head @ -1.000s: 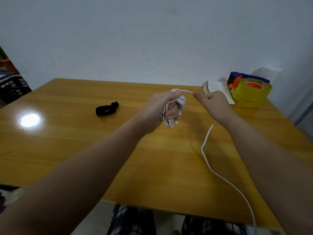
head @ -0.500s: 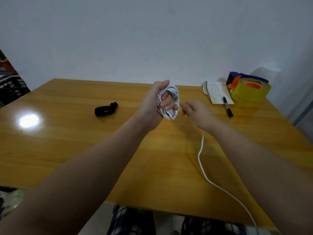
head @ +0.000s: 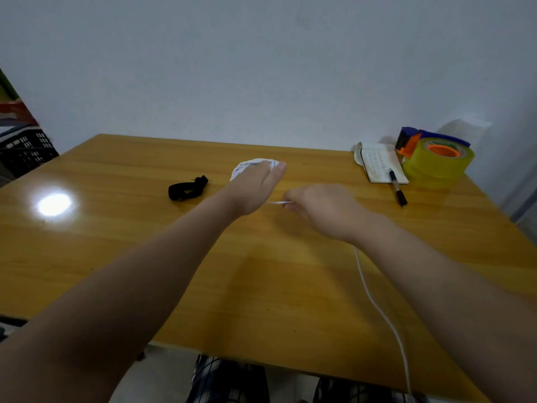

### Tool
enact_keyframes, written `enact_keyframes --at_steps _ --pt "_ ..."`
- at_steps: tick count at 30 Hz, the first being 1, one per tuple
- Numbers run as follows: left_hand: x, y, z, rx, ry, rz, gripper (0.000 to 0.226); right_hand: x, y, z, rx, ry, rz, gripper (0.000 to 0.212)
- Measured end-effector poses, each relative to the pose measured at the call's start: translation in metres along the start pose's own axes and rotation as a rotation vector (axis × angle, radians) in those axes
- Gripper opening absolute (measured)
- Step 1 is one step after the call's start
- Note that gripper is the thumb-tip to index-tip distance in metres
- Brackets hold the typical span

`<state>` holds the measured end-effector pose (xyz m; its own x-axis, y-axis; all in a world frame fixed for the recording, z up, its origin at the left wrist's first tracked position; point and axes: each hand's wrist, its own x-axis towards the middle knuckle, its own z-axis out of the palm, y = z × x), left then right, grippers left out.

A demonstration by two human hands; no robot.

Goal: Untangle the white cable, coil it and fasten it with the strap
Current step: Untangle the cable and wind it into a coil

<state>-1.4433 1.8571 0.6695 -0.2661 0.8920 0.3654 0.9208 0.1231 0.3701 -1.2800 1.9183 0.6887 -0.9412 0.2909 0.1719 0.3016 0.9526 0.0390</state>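
My left hand (head: pixel 255 189) is turned back-up over the middle of the wooden table (head: pixel 145 257), with several turns of the white cable (head: pixel 247 167) wound around its fingers; the coil shows past the knuckles. My right hand (head: pixel 322 207) pinches the cable just right of the left wrist, a short taut stretch visible between them. The loose cable tail (head: pixel 377 309) runs from under my right wrist toward me and off the table's near edge. The black strap (head: pixel 187 189) lies on the table left of my left hand, untouched.
At the far right corner sit a yellow tape roll in a blue-orange dispenser (head: pixel 436 162), a small notebook (head: pixel 380 167) and a black pen (head: pixel 397 190). A black crate (head: pixel 24 154) stands beyond the table's left edge. A lamp glare (head: pixel 53 204) shines on the left.
My left hand has rolled from palm-side-up to back-up and dropped toward the table, carrying the coil. My right hand stayed beside it, drawing the cable under the left wrist.
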Motion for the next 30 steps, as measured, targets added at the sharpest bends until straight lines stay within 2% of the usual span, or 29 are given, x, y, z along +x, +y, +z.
enact_keyframes --at_steps 3,6,10,12,14,16,18,21,26,30 --pt "-0.006 -0.009 0.000 0.116 -0.126 0.083 0.055 0.001 0.021 -0.007 0.063 0.068 0.057 0.021" --pt "-0.012 -0.012 -0.007 0.149 -0.200 0.082 0.050 -0.003 0.041 -0.007 0.237 0.089 0.115 0.021" --pt "-0.016 0.005 -0.011 0.290 -0.130 0.177 0.039 -0.009 0.049 -0.003 0.319 0.323 0.079 0.022" --pt "-0.017 0.014 -0.012 0.088 -0.102 0.101 0.038 -0.011 0.053 -0.002 0.281 0.419 0.130 0.025" --pt "-0.022 0.028 -0.013 -0.307 -0.084 -0.043 0.035 -0.011 0.059 0.000 0.259 0.440 0.185 0.028" --pt "-0.026 0.042 -0.012 -0.597 -0.057 -0.120 0.027 -0.012 0.064 0.005 0.287 0.427 0.206 0.031" --pt "-0.026 0.049 -0.013 -0.840 -0.021 -0.162 0.026 -0.013 0.068 0.013 0.407 0.415 0.216 0.032" --pt "-0.019 0.041 -0.015 -1.200 0.053 -0.204 0.039 -0.019 0.073 0.026 0.618 0.423 0.268 0.031" --pt "-0.013 0.047 -0.002 -1.580 0.062 -0.367 0.052 -0.009 0.061 0.051 0.681 0.211 0.371 0.036" --pt "-0.006 0.052 0.002 -1.658 0.109 -0.410 0.056 0.000 0.051 0.065 0.687 0.167 0.380 0.041"
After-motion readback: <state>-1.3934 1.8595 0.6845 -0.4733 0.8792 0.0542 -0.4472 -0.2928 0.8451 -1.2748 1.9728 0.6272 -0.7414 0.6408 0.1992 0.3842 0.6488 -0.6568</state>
